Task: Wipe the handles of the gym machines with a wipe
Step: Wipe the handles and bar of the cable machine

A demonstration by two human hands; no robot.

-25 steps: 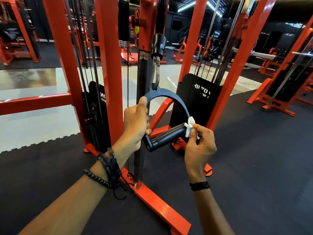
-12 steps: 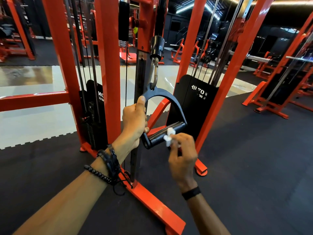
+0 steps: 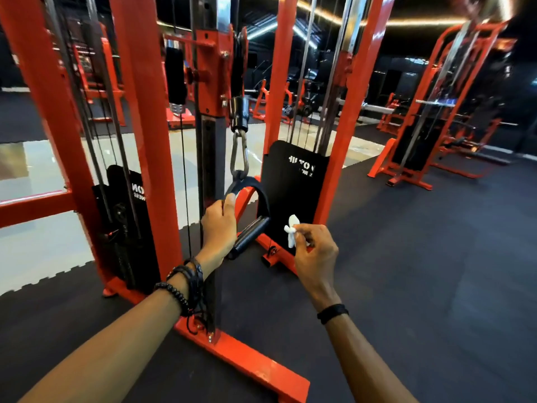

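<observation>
White and crumpled, a small wipe [image 3: 291, 234] is pinched in the fingertips of the right hand [image 3: 315, 253], just beside the far end of a black cable handle [image 3: 250, 236] but apart from it. The left hand [image 3: 219, 228] grips the handle's near end and strap, thumb up. Soft and light, the wipe likely needs only a pinch; the stiff grip looks best steadied at its end. Half a second ago the wipe touched the grip; now it has lifted off. Behind, a carabiner [image 3: 239, 157] hangs from the orange frame [image 3: 145, 141].
</observation>
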